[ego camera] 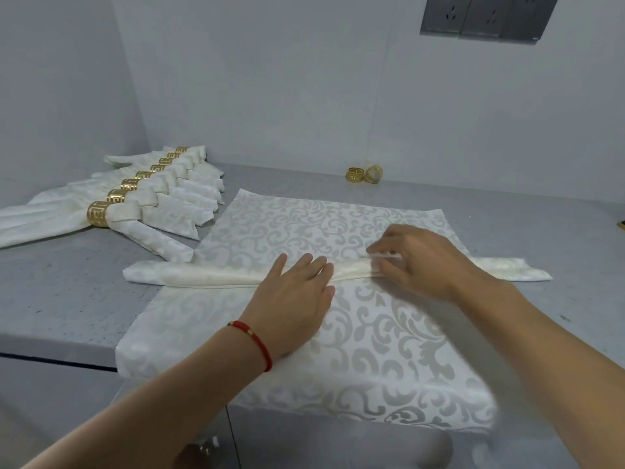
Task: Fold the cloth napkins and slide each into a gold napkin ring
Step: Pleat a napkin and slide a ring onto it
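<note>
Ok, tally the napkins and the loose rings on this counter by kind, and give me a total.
Finished napkins in gold rings: 7 (the far ones overlap, so this count is less sure)
Folded strip napkin: 1
Flat patterned napkin: 1
Loose gold rings: 2
Total: 11

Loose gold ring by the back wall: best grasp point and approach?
Pinch the gold ring across its band, coming from above and the front. It appears to stand on its rim, close beside a second ring on its right, so its left and top look freest.
</note>
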